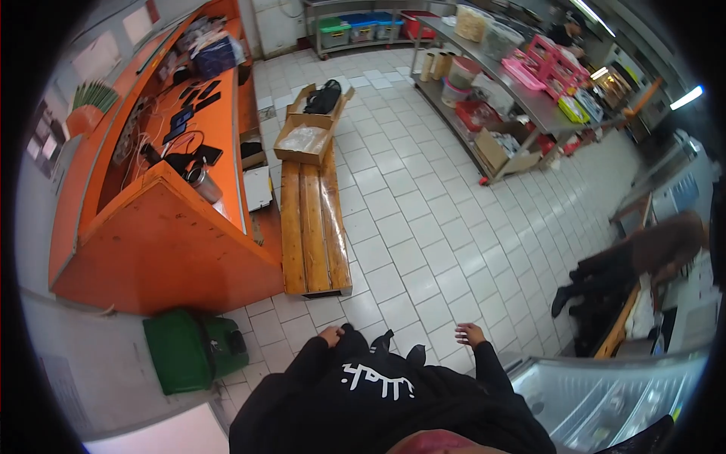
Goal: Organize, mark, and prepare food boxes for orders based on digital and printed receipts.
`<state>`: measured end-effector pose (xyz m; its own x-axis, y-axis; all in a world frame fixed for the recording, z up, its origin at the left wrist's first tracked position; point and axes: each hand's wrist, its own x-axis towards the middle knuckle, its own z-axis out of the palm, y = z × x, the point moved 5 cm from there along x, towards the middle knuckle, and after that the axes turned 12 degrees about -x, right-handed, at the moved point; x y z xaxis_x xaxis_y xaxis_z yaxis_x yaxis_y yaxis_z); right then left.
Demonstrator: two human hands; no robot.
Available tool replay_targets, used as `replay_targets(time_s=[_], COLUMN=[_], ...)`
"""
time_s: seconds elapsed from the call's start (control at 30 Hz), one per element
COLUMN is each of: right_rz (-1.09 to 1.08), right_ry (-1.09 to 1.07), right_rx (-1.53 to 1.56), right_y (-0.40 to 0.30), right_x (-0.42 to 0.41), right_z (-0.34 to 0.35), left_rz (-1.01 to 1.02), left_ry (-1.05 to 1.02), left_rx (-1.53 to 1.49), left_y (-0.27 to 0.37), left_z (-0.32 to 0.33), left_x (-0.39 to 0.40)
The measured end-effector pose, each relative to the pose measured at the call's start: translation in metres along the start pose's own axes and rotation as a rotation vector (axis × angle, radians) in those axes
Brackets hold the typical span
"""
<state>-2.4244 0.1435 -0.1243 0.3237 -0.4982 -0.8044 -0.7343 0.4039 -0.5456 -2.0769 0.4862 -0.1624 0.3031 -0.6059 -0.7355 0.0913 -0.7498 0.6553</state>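
My left hand (330,336) hangs at my side in a black sleeve. Its fingers are partly curled beside dark cloth at my leg, and whether they hold anything is not clear. On the other side, my right hand (468,335) hangs in the air over the floor tiles with its fingers apart and nothing in them. A wooden slatted bench (311,227) stands in front of me, a little left. On its far end sit an open cardboard box (300,154) with clear plastic inside and a black bag (323,96).
An orange counter (218,136) bears phones, cables and a metal tumbler (204,184). Below stands a green bin (176,352). A wheeled steel table (454,51) holds tubs and pink baskets. A person (646,249) is at the right, another (567,34) farther back. A lit glass-topped cabinet (601,408) adjoins my right.
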Motion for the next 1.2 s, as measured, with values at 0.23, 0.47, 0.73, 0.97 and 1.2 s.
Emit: replay_targets(time_s=[0.23, 0.47, 0.73, 0.97, 1.2], right_rz=[0.197, -0.353, -0.448, 0.178, -0.097], right_ry=[0.098, -0.066, -0.13, -0.314, -0.705], right_rx=[-0.041, -0.751, -0.994, 0.005, -0.307], right_y=[0.001, -0.056, -0.272, -0.465, -0.775], right_x=[0.076, 0.168, 0.23, 0.402, 0.542], right_z=[-0.073, -0.064, -0.049, 0.014, 0.187], left_rz=[-0.136, -0.615, 0.26, 0.337, -0.406], left_ry=[0.143, -0.157, 0.446, 0.216, 0.484], left_rx=[-0.265, 0.049, 0.006, -0.337, -0.6], left_y=[0.024, -0.02, 0.256, 0.446, 0.239], left_z=[-0.092, -0.159, -0.288, -0.319, -0.275], left_x=[0.076, 0.142, 0.321, 0.381, 0.369])
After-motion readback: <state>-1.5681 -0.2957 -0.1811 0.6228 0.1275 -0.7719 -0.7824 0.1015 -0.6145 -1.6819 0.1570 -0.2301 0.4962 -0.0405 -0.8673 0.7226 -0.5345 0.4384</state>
